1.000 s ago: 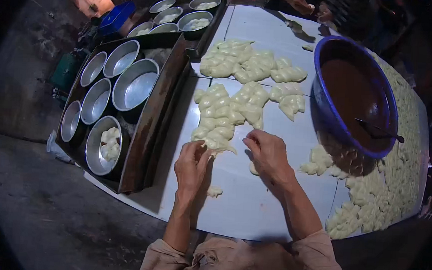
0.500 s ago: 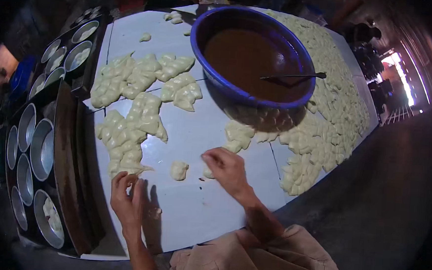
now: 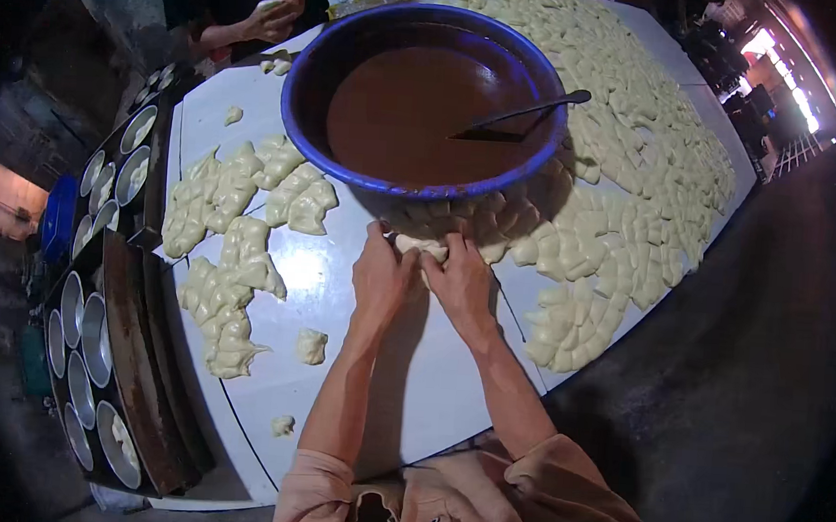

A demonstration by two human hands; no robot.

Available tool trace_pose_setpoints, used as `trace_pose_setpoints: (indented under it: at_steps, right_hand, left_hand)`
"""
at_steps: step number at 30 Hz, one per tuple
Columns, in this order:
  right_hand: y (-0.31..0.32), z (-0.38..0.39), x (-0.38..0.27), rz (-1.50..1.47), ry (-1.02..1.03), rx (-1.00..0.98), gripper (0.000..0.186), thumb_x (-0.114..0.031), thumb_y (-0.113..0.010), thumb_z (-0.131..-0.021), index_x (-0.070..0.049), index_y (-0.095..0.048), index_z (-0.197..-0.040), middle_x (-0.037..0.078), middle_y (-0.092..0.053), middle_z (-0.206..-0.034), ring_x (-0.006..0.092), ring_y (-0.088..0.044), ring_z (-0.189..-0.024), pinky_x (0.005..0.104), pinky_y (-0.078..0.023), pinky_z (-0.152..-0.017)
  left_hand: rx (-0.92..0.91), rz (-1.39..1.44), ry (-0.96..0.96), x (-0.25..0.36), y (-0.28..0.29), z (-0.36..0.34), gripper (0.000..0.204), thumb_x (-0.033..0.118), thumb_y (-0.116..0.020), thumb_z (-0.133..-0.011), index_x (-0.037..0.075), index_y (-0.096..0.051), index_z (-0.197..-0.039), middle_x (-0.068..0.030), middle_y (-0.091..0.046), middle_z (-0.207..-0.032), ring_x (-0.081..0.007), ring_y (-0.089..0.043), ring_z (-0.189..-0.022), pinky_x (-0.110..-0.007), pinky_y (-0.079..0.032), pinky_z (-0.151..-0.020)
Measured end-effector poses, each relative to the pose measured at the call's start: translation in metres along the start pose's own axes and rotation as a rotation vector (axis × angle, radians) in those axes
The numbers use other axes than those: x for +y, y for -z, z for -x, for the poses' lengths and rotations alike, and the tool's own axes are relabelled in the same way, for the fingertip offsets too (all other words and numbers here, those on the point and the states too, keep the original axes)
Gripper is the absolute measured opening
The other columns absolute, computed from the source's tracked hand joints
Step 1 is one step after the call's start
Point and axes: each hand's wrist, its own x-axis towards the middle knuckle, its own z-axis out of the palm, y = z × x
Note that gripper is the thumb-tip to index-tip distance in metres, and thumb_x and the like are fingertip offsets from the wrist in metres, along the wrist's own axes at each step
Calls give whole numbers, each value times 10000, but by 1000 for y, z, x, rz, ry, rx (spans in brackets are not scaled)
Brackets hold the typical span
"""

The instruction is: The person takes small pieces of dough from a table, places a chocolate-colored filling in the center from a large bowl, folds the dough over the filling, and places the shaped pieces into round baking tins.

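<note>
Both my hands are together at the near side of the big blue tub, fingers bent onto a piece of pale dough (image 3: 419, 246). My left hand (image 3: 382, 270) pinches its left end and my right hand (image 3: 461, 281) grips its right side. The fingers partly cover this piece, which lies against other dough pieces in the tub's shadow. To the left, soft dough pieces (image 3: 228, 316) lie in a joined patch on the white table (image 3: 272, 372). A small dough lump (image 3: 311, 346) and a smaller one (image 3: 282, 426) sit apart near my left forearm.
The blue tub (image 3: 297, 124) holds brown liquid, with a dark-handled utensil (image 3: 542, 103) leaning in it. Many dough pieces (image 3: 639, 246) cover the table's right side. Round metal tins (image 3: 97, 339) stand in dark trays at left. Across the table, another person's hand (image 3: 272, 22) holds something pale.
My hands have come together and moved forward to the dough beside the tub; the left one has left the left-hand patch. The view has shifted, and the other person's arm shows more.
</note>
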Motion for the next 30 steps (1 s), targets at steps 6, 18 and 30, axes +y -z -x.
trace_pose_setpoints:
  at_steps: [6, 18, 30]
  right_hand:
    - [41, 22, 28, -852, -472, -276, 157, -55, -671, -785, -32, -528, -847, -18, -499, -719, 45, -435, -649, 231, -385, -564]
    - [59, 18, 8, 14, -226, -256, 373, -375, -711, -855, -30, -676, -992, 156, -671, -887, 343, -661, -781, 441, -511, -697]
    - [76, 31, -11, -145, -441, -389, 361, -390, -691, -881, -39, -713, -964, 181, -714, -856, 364, -700, -786, 434, -539, -690]
  left_hand:
    - [-82, 215, 159, -2, 8, 15, 516, 222, -713, -797, 28, -460, -1202, -136, -641, -866, -292, -655, -763, -405, -516, -703]
    - [90, -225, -259, 10, 2, 27, 462, 294, -709, -860, 15, -580, -1206, -199, -636, -1091, -359, -653, -906, -428, -521, -800]
    - [-165, -118, 28, 6, 11, 9, 434, 395, -694, -794, 7, -650, -983, -152, -695, -821, -332, -680, -762, -407, -520, -703]
